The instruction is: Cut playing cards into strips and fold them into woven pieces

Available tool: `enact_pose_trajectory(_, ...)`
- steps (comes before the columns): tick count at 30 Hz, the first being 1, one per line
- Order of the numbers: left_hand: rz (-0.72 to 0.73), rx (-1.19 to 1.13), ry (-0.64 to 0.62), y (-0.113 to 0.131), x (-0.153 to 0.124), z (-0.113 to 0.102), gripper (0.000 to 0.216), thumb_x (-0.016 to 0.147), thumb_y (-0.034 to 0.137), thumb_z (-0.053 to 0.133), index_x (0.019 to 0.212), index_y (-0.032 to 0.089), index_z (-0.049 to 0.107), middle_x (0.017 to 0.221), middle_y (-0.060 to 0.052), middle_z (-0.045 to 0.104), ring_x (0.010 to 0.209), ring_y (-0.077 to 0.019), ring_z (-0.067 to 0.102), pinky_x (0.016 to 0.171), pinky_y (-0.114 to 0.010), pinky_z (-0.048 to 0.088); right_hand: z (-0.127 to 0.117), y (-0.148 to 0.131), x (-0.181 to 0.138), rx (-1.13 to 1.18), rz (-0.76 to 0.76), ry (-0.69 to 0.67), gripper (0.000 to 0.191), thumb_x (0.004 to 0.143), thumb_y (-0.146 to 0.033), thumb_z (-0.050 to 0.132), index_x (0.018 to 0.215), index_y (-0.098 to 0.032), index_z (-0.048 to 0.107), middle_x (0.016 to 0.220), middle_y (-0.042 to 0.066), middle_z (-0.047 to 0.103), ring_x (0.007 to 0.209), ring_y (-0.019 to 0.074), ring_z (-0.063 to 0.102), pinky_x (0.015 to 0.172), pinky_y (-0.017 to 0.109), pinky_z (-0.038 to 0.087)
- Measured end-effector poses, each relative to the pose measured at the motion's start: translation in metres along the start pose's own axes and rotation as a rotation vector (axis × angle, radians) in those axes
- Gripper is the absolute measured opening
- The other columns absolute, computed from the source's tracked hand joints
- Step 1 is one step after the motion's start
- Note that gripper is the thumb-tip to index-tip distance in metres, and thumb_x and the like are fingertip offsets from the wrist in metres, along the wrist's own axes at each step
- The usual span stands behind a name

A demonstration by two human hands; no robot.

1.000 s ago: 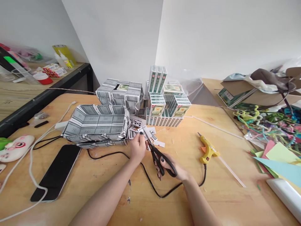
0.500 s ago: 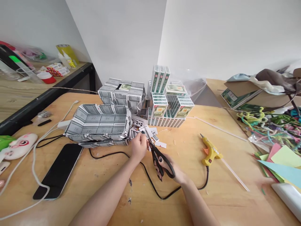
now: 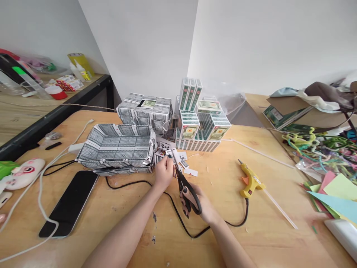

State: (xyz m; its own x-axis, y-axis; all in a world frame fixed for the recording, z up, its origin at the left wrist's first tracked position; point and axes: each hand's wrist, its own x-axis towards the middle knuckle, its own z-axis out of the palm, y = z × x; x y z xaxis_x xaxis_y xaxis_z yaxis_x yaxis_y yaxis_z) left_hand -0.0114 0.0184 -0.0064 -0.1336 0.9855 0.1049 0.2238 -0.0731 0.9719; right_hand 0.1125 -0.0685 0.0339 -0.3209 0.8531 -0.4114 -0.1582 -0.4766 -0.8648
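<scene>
Black-handled scissors point(image 3: 190, 193) are gripped in my right hand point(image 3: 202, 204), their blades pointing up and left toward my other hand. My left hand point(image 3: 164, 172) is closed in a pinch on a playing card point(image 3: 170, 153), most of which is hidden by the fingers. Just beyond lie loose playing cards point(image 3: 166, 144) and cut card pieces point(image 3: 190, 172). An open tray made of folded playing cards point(image 3: 122, 141) stands left of my left hand. Behind it is a block-shaped piece built of the same cards point(image 3: 145, 108).
Stacked card boxes point(image 3: 199, 123) stand at the back centre. A yellow glue gun point(image 3: 250, 180) lies to the right, its black cord crossing under my forearms. A phone point(image 3: 71, 203) and white cable are at left. Coloured paper point(image 3: 340, 188) and pipe cleaners point(image 3: 320, 149) fill the right side.
My right hand and the scissors have shifted slightly left, and the scissors' handles have come closer together. My left hand stays nearly in place with the card.
</scene>
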Motion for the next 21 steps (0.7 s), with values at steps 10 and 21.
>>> enact_pose_trajectory(10,-0.052,-0.083,-0.057,0.003,0.0003,-0.0005,0.028,0.078,0.026,0.039,0.051,0.021,0.032,0.037,0.006,0.041,0.035,-0.0093,0.043,0.041,-0.021,0.033,0.0068,0.0001,0.0003,0.034,-0.004,0.045,0.043,0.067,-0.056,0.059,0.07,-0.017,0.042,0.053,-0.006,0.045,0.034,0.0057,0.043,0.031,0.019,0.035)
enact_pose_trajectory(21,-0.076,-0.172,-0.095,0.0085,0.0022,-0.0008,0.027,0.077,0.026,0.039,0.052,0.02,0.031,0.035,0.008,0.037,0.03,-0.0077,0.04,0.034,-0.019,0.031,0.0097,0.0039,0.0015,0.065,-0.012,0.075,0.041,0.067,-0.053,0.059,0.069,-0.017,0.041,0.051,-0.007,0.046,0.03,0.0054,0.043,0.027,0.017,0.032)
